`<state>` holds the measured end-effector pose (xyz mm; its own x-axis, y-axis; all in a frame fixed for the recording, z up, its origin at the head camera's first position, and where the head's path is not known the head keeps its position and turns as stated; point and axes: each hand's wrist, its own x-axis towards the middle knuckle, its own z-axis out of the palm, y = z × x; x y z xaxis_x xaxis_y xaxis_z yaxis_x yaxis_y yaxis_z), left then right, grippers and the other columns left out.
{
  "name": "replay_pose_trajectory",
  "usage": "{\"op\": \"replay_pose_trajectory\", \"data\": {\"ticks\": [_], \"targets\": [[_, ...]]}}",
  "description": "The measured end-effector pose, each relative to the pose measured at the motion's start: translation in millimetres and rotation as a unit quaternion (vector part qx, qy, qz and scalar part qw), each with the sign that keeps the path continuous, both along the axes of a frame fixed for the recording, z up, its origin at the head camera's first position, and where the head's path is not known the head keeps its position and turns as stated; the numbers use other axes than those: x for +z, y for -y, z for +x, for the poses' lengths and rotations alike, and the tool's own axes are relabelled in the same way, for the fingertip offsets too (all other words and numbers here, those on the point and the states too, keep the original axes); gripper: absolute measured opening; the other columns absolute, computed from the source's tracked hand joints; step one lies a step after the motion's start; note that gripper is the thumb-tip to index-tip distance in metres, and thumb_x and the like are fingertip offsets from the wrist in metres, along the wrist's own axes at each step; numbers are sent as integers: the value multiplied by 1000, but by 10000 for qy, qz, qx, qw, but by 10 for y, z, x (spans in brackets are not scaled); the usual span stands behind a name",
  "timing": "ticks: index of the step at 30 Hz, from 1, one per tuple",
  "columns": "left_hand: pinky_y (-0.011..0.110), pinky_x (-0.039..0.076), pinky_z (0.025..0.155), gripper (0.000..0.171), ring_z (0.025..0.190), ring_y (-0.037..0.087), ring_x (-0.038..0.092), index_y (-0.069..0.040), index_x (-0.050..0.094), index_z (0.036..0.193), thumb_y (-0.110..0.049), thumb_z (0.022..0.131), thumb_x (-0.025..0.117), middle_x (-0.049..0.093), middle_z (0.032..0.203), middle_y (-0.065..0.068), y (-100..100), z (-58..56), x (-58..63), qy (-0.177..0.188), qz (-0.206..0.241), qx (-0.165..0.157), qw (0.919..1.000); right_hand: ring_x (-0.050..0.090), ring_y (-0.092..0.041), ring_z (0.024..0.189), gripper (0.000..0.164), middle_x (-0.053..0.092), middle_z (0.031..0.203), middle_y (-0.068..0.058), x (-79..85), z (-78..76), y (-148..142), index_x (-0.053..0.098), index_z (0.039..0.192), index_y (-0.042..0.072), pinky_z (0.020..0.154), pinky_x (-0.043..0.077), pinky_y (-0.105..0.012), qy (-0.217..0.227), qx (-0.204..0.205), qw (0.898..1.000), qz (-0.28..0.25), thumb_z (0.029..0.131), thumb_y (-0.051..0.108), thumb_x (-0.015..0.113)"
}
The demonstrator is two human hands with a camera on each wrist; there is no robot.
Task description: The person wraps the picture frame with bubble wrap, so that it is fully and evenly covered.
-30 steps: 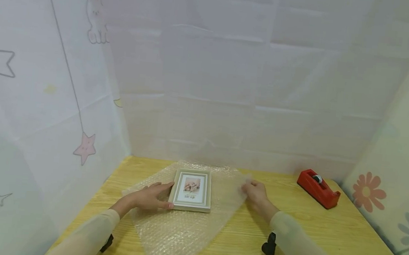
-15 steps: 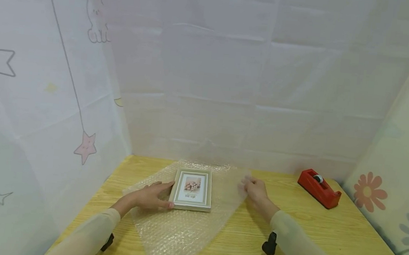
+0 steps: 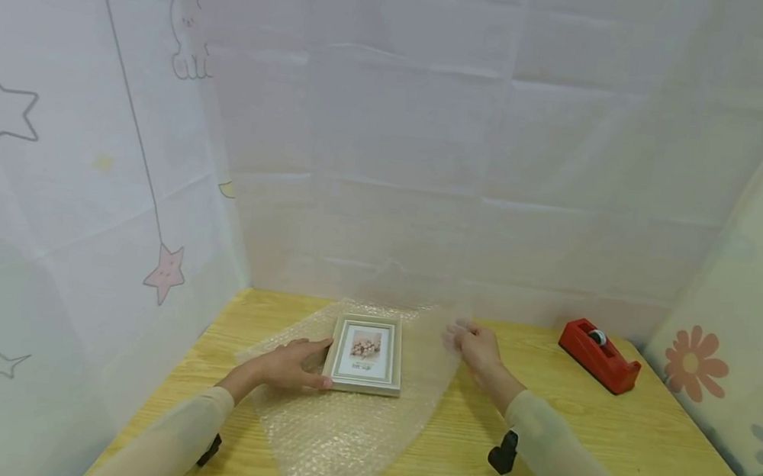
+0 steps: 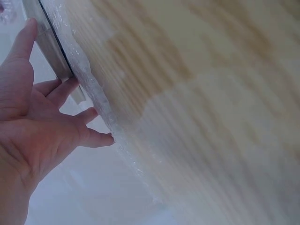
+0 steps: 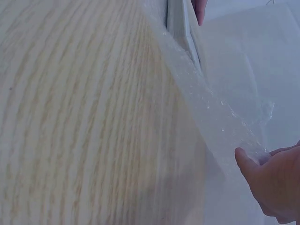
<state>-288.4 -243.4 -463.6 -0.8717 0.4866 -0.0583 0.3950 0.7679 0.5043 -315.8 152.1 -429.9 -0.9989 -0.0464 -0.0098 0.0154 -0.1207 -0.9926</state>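
A picture frame [image 3: 394, 362] with a pale gold border and a flower picture lies face up on a sheet of bubble wrap [image 3: 334, 448], set cornerwise on the table. My left hand [image 3: 290, 363] rests at the frame's left side, fingers spread, with thumb and fingertips touching its edge. In the left wrist view this hand [image 4: 44, 108] presses against the side of the frame [image 4: 54, 51]. My right hand [image 3: 481, 352] pinches the wrap's right corner and holds it up off the table, as the right wrist view shows between thumb and fingers [image 5: 274, 180].
A red tape dispenser [image 3: 599, 356] with a roll of tape stands at the back right of the wooden table [image 3: 470, 461]. Printed cloth sheets hang behind the table [image 3: 389, 154] and at both sides.
My right hand has raised the bubble wrap's corner slightly and drawn it a little inward. The left hand stays on the picture frame. The head view has shifted slightly.
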Motion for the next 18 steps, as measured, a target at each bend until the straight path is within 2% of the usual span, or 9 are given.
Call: {"op": "replay_pose_trajectory", "data": {"ticks": [11,18], "targets": [[75,15,108,100,147,47,20,-12,27,163,-64,88,70,37,160,10,-178,-24,15,-80,-100,-79,9999,50,-44,131,43,45,144,-36,162,2,98,40,145,-18,102,46,-44,-214,99,9993,-298,102,-12,44],[75,15,108,99,147,47,20,-12,27,163,-62,89,70,37,160,10,-299,-30,30,-97,-93,-188,9997,53,-43,128,38,54,138,-33,291,30,202,48,141,-16,99,49,-43,-321,202,9993,-58,105,-3,50]]}}
